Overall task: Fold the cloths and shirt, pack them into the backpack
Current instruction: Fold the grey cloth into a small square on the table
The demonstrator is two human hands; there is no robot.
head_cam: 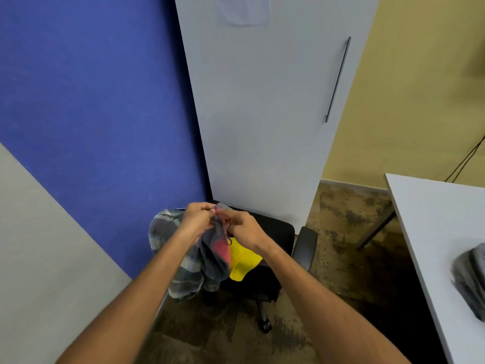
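Head cam, from where I'm sitting: left hand [195,219] and right hand [242,228] both pinch a grey-pink cloth [216,252] over the black chair [265,248]. Plaid shirt [172,256] hangs at 9 o'clock, yellow cloth [242,261] just beyond. Grey bag [471,279] at 3 o'clock on the table [430,219], blurry and cropped.

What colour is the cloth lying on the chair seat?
Yellow. The cloth shows best in the head view, partly hidden behind the right hand.

Black chair [275,232] before white cabinet [262,114]; white table [433,219] right.
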